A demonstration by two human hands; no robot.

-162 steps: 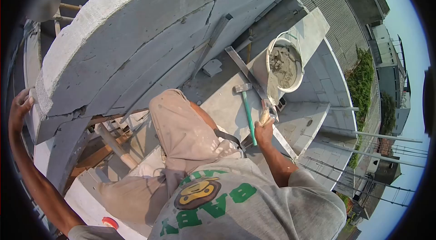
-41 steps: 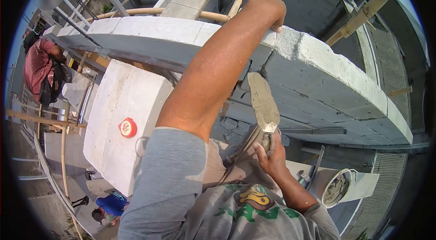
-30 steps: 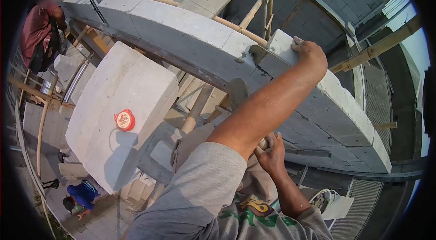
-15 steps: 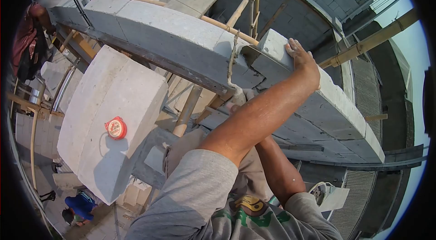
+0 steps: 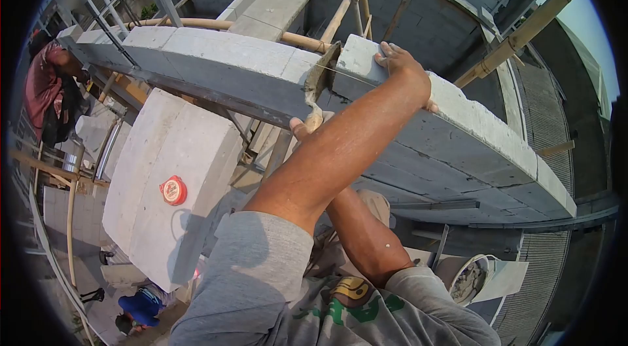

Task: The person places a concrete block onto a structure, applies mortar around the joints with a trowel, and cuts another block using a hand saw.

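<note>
My left arm crosses over my right. My left hand [image 5: 407, 72] lies on top of a pale concrete block [image 5: 358, 56] in the wall, its fingers spread and its thumb at the near edge. My right hand [image 5: 302, 128], partly hidden beneath my left forearm, is closed around the handle of a trowel [image 5: 318, 81]. The mortar-smeared blade stands upright at the gap between that block and the row on its left. A thin string [image 5: 353, 75] runs across the near face of the wall beside the blade.
A red tape measure [image 5: 173, 190] rests on a large pale block [image 5: 147, 163] at left. A bucket of mortar [image 5: 470, 278] stands lower right. Bamboo poles [image 5: 517, 35] cross behind the wall. One person [image 5: 49, 84] is at far left, another [image 5: 140, 307] below.
The trowel has risen and turned so that its blade's broad side shows at the gap. My left hand stays on the wall top. The view has shifted slightly.
</note>
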